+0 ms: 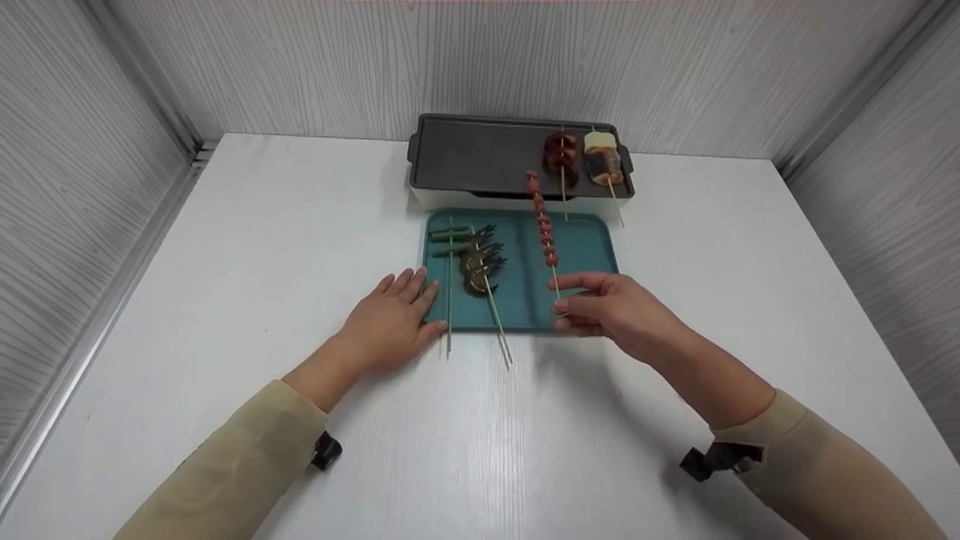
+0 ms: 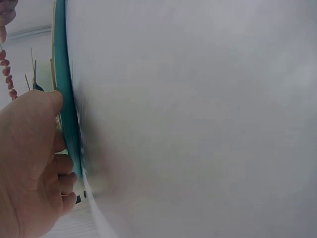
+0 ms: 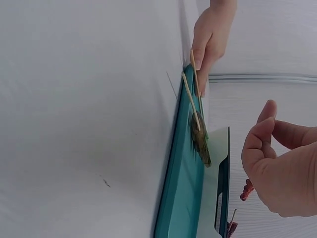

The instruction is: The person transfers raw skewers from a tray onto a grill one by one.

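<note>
Between the thumb and fingers of my right hand (image 1: 622, 311) is the bare stick of a skewer of small red pieces (image 1: 543, 223), held over the right part of a teal tray (image 1: 513, 247). The red pieces point toward the griddle. My left hand (image 1: 390, 319) rests with fingers spread at the tray's left front corner, thumb at its edge. On the tray's left side lie a skewer of green pieces (image 1: 450, 247) and a skewer of dark brown, fringed pieces (image 1: 478, 266). Their sticks reach past the tray's front rim.
Behind the tray stands a dark griddle (image 1: 480, 154) on a white base. At its right end lie a skewer of glossy dark-red pieces (image 1: 561, 159) and a skewer of thick white and browned pieces (image 1: 602, 161), sticks overhanging the front. Wood-grain panels (image 1: 315, 67) enclose the white table (image 1: 300, 202).
</note>
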Tool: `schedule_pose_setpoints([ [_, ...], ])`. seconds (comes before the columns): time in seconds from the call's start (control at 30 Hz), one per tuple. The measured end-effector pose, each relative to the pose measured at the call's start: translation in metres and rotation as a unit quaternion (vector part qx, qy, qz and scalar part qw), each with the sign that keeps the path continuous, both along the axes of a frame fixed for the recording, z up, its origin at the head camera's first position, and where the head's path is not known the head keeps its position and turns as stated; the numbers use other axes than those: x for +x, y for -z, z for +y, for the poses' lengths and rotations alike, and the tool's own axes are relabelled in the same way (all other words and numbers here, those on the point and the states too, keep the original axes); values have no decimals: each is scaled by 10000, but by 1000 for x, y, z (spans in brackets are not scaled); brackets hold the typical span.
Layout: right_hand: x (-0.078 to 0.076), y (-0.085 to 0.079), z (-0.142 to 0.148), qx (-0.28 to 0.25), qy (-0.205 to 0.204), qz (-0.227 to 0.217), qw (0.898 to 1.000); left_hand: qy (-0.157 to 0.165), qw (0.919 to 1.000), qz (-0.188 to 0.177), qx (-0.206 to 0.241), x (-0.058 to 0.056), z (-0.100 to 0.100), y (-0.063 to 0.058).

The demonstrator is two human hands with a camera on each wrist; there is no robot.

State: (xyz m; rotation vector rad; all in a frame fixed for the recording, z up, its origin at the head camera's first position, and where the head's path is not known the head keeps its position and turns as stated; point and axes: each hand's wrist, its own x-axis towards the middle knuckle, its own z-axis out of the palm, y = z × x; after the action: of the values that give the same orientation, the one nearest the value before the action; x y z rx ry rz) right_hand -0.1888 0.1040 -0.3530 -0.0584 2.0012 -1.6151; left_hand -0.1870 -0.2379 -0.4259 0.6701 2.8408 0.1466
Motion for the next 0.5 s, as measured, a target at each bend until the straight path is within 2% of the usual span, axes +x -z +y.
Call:
schedule_pose_setpoints([
  [0.5,-47,-15,-20,-150,576,25,9982,-93,10000,-8,3,1,2,-2],
])
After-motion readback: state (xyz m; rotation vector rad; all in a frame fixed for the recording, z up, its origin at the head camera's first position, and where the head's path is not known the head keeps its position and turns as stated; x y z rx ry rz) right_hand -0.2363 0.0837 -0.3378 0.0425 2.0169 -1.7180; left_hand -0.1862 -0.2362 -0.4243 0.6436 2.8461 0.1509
